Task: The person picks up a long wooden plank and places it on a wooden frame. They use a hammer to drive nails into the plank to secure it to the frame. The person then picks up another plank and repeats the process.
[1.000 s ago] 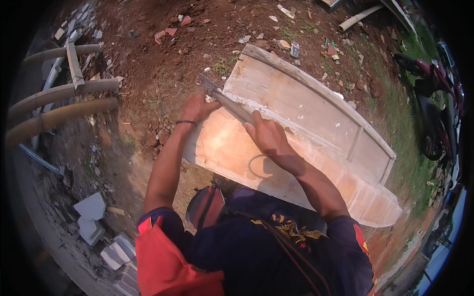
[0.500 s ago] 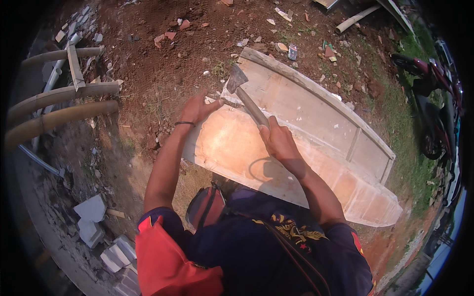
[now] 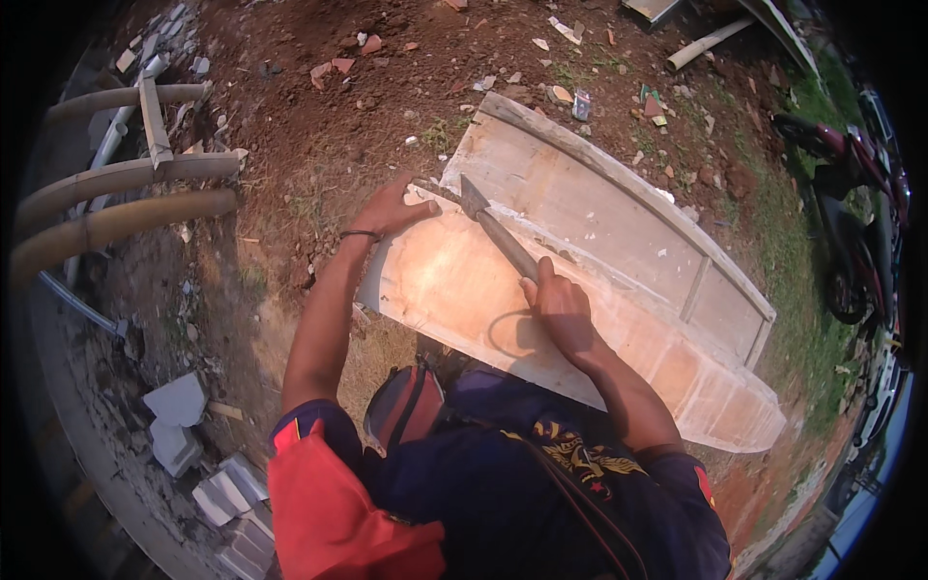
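Observation:
A pale plywood panel (image 3: 435, 275) with a curved edge lies in front of me, sunlit at its left part. My left hand (image 3: 389, 209) grips its far left corner, thumb on the top face and fingers over the edge, partly hidden. My right hand (image 3: 563, 311) is closed round the wooden handle of a hatchet (image 3: 507, 242). The hatchet's metal head is seen nearly edge-on at the panel's far edge, a little right of my left thumb; whether it touches the wood I cannot tell. Beyond lies a framed wooden section (image 3: 599, 203) with a raised rim.
Bamboo poles (image 3: 126, 224) and a pale pipe lie at the left. Broken white blocks (image 3: 177, 399) are piled at the lower left. Brick bits litter the red soil (image 3: 280, 106) beyond the wood. A motorbike (image 3: 846, 222) stands at the right. A red-and-black bag (image 3: 406, 406) hangs at my front.
The hatchet head has dropped toward the panel's far edge and turned edge-on. My right hand has moved right and nearer to me. My left hand keeps its place at the corner.

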`<state>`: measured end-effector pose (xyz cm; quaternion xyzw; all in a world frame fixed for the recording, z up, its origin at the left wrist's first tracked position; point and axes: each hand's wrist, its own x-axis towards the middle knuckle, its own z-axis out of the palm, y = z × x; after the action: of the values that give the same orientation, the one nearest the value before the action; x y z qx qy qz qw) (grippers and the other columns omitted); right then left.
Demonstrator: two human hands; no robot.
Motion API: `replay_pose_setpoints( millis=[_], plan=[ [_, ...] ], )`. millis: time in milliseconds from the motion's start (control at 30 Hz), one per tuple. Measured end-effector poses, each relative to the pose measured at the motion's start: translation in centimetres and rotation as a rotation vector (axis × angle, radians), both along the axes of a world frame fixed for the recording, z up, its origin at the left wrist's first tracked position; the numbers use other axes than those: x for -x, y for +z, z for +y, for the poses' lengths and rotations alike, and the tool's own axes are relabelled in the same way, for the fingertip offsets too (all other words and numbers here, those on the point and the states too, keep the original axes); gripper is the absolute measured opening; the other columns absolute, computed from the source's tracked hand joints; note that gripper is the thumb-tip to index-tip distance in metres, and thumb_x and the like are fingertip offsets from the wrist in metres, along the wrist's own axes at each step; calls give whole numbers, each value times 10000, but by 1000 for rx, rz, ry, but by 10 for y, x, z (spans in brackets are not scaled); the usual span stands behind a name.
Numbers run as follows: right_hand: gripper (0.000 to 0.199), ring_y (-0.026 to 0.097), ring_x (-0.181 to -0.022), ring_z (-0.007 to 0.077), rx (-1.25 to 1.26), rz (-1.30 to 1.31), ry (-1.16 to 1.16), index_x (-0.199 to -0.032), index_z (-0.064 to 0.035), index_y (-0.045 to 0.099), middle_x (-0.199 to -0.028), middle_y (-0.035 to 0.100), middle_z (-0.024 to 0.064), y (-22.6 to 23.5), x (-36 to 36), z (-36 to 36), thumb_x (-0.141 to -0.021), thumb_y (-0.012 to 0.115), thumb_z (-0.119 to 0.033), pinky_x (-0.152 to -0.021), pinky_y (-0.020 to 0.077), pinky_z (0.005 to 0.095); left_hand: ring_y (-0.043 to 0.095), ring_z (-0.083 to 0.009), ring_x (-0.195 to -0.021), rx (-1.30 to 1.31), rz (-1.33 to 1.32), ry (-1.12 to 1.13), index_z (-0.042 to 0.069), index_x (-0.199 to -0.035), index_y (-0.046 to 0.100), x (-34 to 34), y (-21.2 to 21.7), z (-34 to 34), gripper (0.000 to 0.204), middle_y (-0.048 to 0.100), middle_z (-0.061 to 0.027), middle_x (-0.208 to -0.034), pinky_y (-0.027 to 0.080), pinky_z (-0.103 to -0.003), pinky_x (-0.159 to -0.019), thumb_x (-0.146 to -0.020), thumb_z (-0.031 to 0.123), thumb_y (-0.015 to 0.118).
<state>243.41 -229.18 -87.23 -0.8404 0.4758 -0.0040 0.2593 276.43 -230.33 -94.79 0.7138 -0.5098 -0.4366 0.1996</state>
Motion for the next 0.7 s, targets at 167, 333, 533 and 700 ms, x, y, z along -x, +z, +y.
replay_pose_setpoints(
  millis=[167,333,533,700],
  plan=[
    [319,605,-572,441,-30,-52,-5,-921,3,437,-619,593,249,-1,3,-3,-918,603,-268,-474,471,497,472,-312,-1276,25,337,-30,63,-1429,378,-15,-11,6,988,490,-208,-1377,373,-403,-1054,-648,456,838],
    [316,599,-586,458,-87,-54,-25,-924,15,437,-622,588,263,2,2,-4,-927,590,-262,-497,469,509,501,-303,-1235,31,334,-62,60,-1430,359,-14,-13,3,995,522,-200,-1340,375,-396,-1051,-641,413,851],
    [280,602,-608,457,-70,-239,44,-946,18,445,-643,589,270,26,-12,-12,-927,572,-230,-515,464,507,500,-322,-1233,-60,288,-35,32,-1427,362,-9,4,3,982,552,-195,-1294,357,-389,-1070,-642,374,843],
    [262,599,-676,472,84,-565,63,-995,19,459,-744,599,282,42,-39,-1,-921,565,-209,-565,455,520,519,-290,-1207,127,183,-91,26,-1393,398,-7,6,5,926,559,-205,-1292,389,-396,-1036,-662,407,821]
  ],
)
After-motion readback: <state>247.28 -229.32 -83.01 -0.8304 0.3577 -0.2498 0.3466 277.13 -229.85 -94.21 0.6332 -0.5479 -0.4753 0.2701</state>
